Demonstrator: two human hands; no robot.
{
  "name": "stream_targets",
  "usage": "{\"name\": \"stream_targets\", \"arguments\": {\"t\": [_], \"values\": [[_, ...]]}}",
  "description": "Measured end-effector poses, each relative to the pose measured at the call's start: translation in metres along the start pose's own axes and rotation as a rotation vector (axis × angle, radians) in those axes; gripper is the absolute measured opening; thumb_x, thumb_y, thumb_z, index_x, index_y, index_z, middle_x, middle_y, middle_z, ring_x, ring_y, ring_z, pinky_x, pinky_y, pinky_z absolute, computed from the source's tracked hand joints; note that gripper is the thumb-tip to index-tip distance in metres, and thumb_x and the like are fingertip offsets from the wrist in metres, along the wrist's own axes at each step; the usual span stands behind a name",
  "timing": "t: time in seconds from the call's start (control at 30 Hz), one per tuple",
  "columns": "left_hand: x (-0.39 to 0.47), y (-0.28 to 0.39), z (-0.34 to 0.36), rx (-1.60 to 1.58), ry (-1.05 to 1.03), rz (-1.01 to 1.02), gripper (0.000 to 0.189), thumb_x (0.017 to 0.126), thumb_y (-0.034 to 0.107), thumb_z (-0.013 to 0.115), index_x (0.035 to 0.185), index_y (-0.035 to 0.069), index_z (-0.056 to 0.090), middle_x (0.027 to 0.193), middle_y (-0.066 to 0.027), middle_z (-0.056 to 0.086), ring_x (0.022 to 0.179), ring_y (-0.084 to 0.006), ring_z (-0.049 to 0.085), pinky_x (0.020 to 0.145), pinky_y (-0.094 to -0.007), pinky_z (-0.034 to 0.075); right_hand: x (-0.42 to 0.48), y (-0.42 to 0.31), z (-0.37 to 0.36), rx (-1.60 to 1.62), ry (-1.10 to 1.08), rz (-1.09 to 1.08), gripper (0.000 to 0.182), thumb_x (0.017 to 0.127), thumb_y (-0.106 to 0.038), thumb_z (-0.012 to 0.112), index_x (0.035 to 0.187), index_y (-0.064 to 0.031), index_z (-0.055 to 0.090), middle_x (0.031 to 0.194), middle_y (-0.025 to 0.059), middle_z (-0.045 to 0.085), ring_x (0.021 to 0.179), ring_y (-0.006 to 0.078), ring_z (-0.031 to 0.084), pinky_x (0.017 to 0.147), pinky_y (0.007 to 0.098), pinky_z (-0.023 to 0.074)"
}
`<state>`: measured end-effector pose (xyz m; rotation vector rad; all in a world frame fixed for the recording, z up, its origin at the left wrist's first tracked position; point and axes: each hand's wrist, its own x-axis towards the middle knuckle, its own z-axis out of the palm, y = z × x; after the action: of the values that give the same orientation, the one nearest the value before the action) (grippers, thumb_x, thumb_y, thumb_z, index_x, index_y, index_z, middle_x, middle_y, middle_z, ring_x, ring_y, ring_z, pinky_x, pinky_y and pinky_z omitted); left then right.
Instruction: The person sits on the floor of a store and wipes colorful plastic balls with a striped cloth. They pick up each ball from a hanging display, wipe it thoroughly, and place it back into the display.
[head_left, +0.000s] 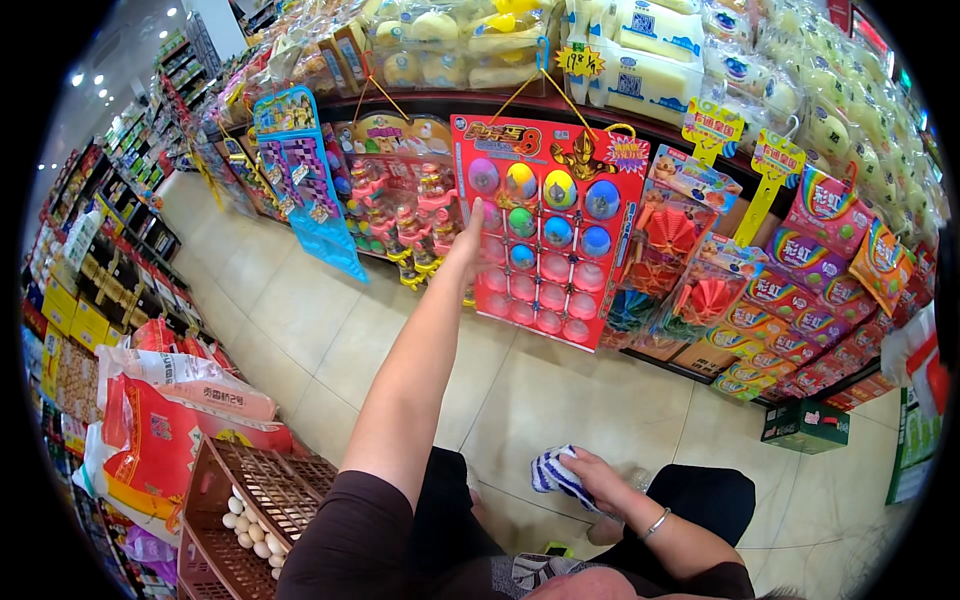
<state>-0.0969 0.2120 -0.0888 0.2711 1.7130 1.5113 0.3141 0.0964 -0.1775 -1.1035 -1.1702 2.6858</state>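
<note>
My left hand reaches out to the left side of a red display card that hangs from a yellow cord. Plastic toy eggs in several colours fill its upper rows, while clear pink blister cups below look vacant. One digit points up along the card; the other fingers are blurred, so whether they grip it is unclear. Down near my knees, my right hand holds a crumpled white and blue-purple striped cloth.
Beside the card hang a blue toy pack and red fan-like toys in packets. Packaged bread lies above. Left of me stand a brown plastic crate with eggs and red sacks. A green box sits on the tiled floor.
</note>
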Motion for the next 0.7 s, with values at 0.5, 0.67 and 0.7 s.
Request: {"name": "stream_targets", "arguments": {"t": [0.5,0.67,0.7], "values": [[0.020,-0.011,0.026,-0.372,0.123,0.104,0.121,0.068,0.068,0.071,0.142,0.001,0.003,0.134,-0.0350,0.034,0.118,-0.0449,0.048,0.097,-0.0510,0.044,0.001,0.004,0.001,-0.130,-0.015,-0.016,0.026,0.098,-0.017,0.051,0.116,0.0004,0.056,0.105,0.0038,0.065,0.092,0.0097,0.059,0.086,0.0245,0.0467],[0.027,-0.013,0.021,-0.379,0.103,0.203,0.094,0.072,0.058,0.075,0.124,-0.004,0.027,0.114,-0.0276,0.051,0.102,-0.0372,0.058,0.085,-0.0459,0.051,0.004,0.010,-0.002,-0.142,-0.018,-0.033,0.026,0.098,-0.017,0.051,0.116,0.0003,0.056,0.103,0.0036,0.065,0.091,0.0095,0.059,0.085,0.0245,0.0468],[0.028,-0.014,0.021,-0.385,0.102,0.204,0.093,0.073,0.057,0.075,0.125,-0.005,0.028,0.115,-0.0278,0.051,0.102,-0.0372,0.058,0.085,-0.0456,0.051,0.005,0.012,-0.003,-0.135,-0.021,-0.028,0.025,0.098,-0.017,0.051,0.116,0.0003,0.056,0.103,0.0036,0.065,0.091,0.0094,0.059,0.085,0.0244,0.0469]]}}
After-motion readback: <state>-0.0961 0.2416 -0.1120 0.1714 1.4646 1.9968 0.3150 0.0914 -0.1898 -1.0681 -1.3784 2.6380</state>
